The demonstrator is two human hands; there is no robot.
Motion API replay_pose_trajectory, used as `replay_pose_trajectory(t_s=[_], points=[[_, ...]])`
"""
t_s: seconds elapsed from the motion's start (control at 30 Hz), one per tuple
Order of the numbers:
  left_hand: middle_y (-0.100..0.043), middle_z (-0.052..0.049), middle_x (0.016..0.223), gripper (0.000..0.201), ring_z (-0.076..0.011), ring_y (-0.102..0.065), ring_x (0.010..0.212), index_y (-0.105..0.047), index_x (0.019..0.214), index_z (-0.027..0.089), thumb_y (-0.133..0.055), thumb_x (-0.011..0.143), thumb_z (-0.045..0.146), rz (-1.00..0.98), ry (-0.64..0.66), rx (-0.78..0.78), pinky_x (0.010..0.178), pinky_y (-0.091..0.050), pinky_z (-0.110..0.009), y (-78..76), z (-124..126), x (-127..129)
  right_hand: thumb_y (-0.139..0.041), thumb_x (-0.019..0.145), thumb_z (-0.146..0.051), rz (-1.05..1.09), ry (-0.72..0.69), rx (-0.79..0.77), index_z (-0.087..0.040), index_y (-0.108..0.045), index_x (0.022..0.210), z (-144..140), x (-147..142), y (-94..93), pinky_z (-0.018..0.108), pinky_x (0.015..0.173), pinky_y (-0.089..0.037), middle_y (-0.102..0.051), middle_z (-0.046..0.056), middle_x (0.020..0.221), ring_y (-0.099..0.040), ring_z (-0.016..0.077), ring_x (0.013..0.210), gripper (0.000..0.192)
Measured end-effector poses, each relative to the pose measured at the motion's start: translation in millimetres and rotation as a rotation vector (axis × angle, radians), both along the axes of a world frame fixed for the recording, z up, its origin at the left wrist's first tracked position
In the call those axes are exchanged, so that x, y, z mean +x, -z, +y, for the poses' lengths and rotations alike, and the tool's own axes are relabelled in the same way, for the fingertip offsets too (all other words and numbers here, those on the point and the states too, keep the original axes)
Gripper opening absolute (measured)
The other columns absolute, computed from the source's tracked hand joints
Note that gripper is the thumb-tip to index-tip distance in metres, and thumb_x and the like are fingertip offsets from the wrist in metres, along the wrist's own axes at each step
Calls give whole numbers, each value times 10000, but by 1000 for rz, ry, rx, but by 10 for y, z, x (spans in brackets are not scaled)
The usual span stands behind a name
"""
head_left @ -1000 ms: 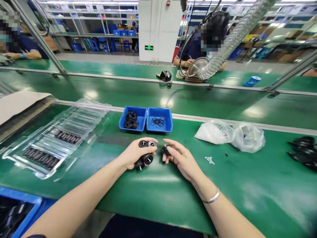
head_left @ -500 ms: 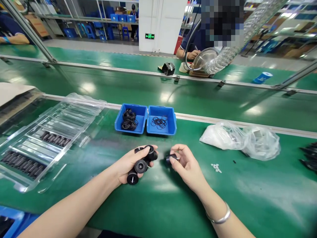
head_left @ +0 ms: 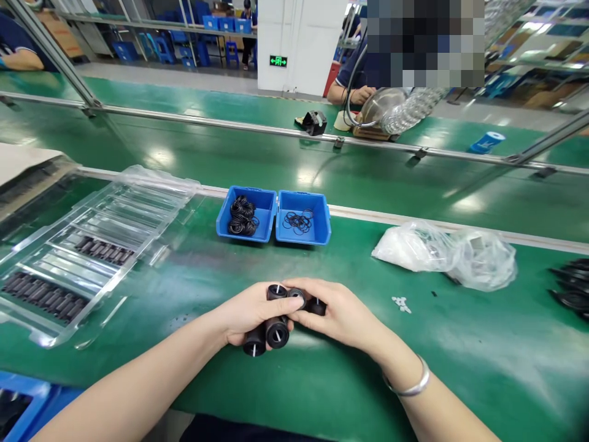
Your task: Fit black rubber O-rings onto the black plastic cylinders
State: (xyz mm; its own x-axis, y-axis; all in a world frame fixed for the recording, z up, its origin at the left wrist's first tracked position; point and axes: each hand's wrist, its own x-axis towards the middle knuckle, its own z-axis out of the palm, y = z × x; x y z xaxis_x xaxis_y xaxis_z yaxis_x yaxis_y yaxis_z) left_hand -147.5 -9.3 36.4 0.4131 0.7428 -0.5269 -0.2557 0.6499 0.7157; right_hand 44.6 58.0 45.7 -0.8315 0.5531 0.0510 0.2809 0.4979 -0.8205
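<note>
- Left hand clamped on a cluster of black cylindrical parts, held just above the green bench.
- Right hand touches the left; fingers closed on one black part.
- Two blue bins beyond hold black rings.
- Only legible sign: green exit sign on the pillar; wording too small to read.

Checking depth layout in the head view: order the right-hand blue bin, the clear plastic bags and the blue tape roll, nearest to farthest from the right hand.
1. Right-hand blue bin, straight ahead of the right hand.
2. Clear plastic bags, off to its right.
3. Blue tape roll, far right, beyond the rail.
</note>
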Motion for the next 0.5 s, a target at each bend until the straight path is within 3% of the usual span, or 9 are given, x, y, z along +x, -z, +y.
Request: replay_pose_trajectory(t_s=[0.1, 0.17, 0.27, 0.4, 0.5], points=[[-623, -36, 717, 527, -75, -509, 419, -590, 1139, 156, -722, 778, 516, -21, -21, -11, 312, -424, -157, -13, 5, -46, -643, 883, -371, 88, 95, -298, -256, -618, 1139, 23, -9, 57, 264, 672, -483, -666, 25, 951, -604, 144, 760, 282], [-623, -36, 724, 568, -62, -484, 419, -580, 1212, 172, -700, 792, 535, -39, -73, -12, 319, -406, -146, -27, 26, -90, -601, 904, -431, 202, 224, -578, -219, -607, 1076, 55, -2, 139, 218, 495, -398, -587, -4, 755, -495, 100, 566, 273], [-607, -24, 734, 566, -46, -452, 417, -562, 1282, 202, -657, 832, 532, -38, -167, -15, 333, -383, -136, -38, 59, -139, -541, 926, -487, 349, 333, -846, -168, -588, 927, 107, 5, 247, 197, 414, -280, -474, -31, 647, -354, 64, 464, 322], [-591, -22, 724, 548, -42, -444, 406, -583, 1257, 193, -612, 852, 561, -40, -231, -54, 341, -376, -139, -47, 75, -148, -529, 919, -526, 401, 371, -911, -146, -555, 818, 137, -14, 289, 206, 412, -246, -469, -20, 659, -318, 52, 454, 393], [-592, -24, 716, 551, -42, -433, 390, -594, 1237, 189, -589, 855, 586, -60, -230, -73, 326, -370, -139, -52, 77, -147, -503, 917, -564, 358, 389, -834, -152, -546, 829, 155, -11, 269, 212, 410, -240, -464, -20, 658, -325, 62, 455, 423]])
